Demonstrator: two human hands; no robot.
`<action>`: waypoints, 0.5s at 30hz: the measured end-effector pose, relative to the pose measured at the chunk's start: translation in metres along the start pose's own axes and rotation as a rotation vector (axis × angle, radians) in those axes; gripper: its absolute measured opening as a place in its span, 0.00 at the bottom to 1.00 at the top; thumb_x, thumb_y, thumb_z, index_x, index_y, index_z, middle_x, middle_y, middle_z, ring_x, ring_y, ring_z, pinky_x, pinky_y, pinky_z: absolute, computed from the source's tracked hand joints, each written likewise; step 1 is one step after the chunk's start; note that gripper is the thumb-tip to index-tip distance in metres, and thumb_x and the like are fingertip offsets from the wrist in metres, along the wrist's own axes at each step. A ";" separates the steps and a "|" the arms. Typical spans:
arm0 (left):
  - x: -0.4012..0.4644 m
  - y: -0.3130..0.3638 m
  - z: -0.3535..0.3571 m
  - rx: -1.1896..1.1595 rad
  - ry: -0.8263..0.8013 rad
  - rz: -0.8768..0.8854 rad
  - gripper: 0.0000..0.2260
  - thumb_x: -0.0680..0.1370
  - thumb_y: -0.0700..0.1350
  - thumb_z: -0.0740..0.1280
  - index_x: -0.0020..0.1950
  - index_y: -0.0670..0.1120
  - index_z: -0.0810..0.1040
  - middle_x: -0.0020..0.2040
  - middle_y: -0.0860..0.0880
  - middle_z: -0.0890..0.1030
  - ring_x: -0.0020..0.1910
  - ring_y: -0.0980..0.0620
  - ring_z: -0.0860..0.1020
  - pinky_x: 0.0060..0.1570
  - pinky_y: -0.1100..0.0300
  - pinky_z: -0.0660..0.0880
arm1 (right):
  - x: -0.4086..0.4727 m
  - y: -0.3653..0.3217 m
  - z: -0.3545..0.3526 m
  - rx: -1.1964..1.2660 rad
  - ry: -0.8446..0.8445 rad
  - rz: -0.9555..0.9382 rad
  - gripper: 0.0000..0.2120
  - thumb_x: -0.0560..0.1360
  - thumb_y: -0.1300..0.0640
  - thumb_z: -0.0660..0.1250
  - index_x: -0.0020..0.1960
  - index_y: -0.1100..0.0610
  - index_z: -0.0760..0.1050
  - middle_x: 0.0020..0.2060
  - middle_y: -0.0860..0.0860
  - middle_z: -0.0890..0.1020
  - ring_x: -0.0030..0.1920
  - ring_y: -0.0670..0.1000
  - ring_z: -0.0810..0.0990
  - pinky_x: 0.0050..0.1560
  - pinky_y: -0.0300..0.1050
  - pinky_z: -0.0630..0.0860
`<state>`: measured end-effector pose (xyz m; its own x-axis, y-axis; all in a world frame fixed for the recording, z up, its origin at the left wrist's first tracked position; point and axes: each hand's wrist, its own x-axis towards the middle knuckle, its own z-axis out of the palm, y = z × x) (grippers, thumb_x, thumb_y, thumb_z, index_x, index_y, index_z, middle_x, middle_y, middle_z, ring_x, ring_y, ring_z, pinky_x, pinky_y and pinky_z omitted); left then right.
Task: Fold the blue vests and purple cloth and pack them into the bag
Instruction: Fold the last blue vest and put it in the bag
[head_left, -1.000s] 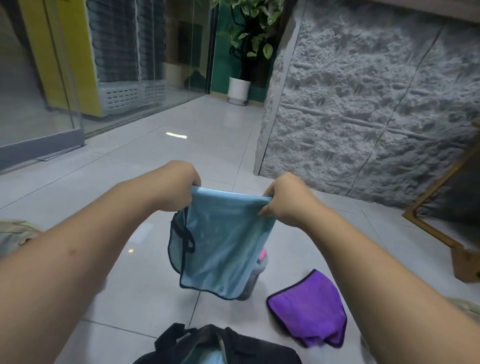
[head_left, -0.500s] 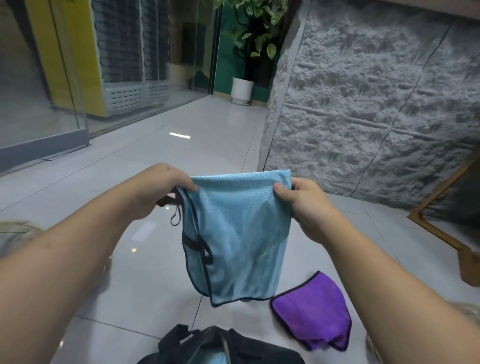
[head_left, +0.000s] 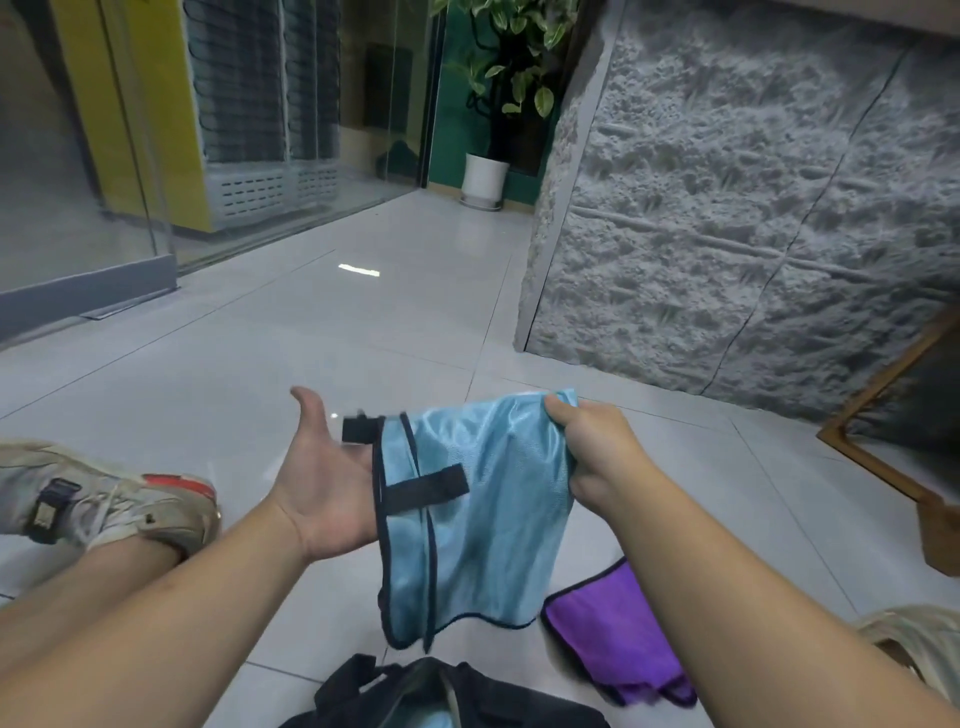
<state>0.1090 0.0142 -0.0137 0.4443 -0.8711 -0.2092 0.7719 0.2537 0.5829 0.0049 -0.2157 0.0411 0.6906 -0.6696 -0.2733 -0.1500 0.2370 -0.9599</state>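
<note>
A light blue vest (head_left: 483, 514) with dark trim and black straps hangs folded in the air over the floor. My right hand (head_left: 587, 452) grips its top right corner. My left hand (head_left: 322, 483) is palm up with fingers spread, its fingertips hidden behind the vest's left edge. A purple cloth (head_left: 618, 644) lies on the tiles at the lower right, partly hidden by my right forearm. A black bag (head_left: 457, 696) sits open at the bottom edge, with something light blue inside.
My shoe (head_left: 109, 504) rests on the tiles at the left. A rough grey stone wall (head_left: 753, 218) rises at the right, with a wooden frame (head_left: 883, 452) leaning by it. A potted plant (head_left: 488, 176) and glass doors stand far back.
My left hand has let go of the vest's top corner and turned palm up beside it. The vest now hangs lower, from my right hand alone.
</note>
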 end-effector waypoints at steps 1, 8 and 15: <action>-0.003 -0.001 0.004 0.071 -0.084 0.009 0.53 0.62 0.83 0.62 0.67 0.41 0.83 0.70 0.38 0.79 0.70 0.35 0.77 0.65 0.39 0.76 | 0.003 0.002 -0.001 -0.005 0.024 0.034 0.11 0.82 0.59 0.69 0.56 0.69 0.80 0.48 0.63 0.88 0.47 0.61 0.88 0.52 0.60 0.85; 0.006 0.006 0.020 0.514 0.210 0.031 0.11 0.76 0.33 0.68 0.52 0.40 0.88 0.57 0.36 0.86 0.48 0.41 0.87 0.45 0.50 0.85 | 0.006 -0.006 -0.017 0.299 -0.210 0.060 0.20 0.80 0.49 0.71 0.62 0.65 0.82 0.58 0.60 0.86 0.58 0.57 0.87 0.63 0.55 0.80; 0.004 0.018 0.026 0.269 0.398 0.077 0.17 0.83 0.40 0.62 0.41 0.37 0.87 0.41 0.38 0.86 0.36 0.43 0.86 0.35 0.52 0.84 | -0.002 0.016 -0.021 -0.133 -0.550 -0.017 0.13 0.79 0.60 0.72 0.62 0.63 0.81 0.58 0.59 0.85 0.58 0.58 0.83 0.66 0.61 0.77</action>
<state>0.1130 0.0047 0.0165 0.6754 -0.6123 -0.4109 0.6083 0.1477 0.7798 -0.0138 -0.2247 0.0250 0.9552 -0.1991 -0.2189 -0.1992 0.1145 -0.9733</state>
